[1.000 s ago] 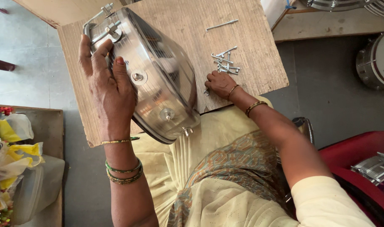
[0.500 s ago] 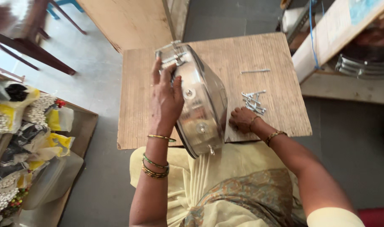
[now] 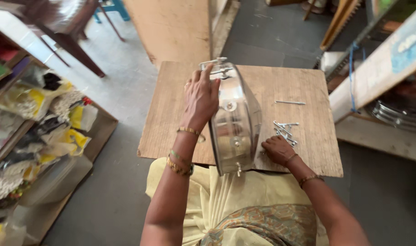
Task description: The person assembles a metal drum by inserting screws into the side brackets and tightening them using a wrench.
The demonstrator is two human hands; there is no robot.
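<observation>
My left hand grips the shiny metal drum shell upright on the wooden bench, my right hand closes beside the loose bolts; fitting hardware seems underway, needing a bolt picked.

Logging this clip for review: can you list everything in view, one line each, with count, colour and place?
metal drum shell: one, shiny silver, stood on edge on the board
wooden board: one, light brown, across the lap
pile of rods: several, silver, on the board right of the shell
single rod: one, silver, further up the board
shelf clutter: many bags, yellow and white, at left
more metal shells: count unclear, silver, under the bench at right
left hand: on the shell's upper side
right hand: on the board beside the pile
</observation>
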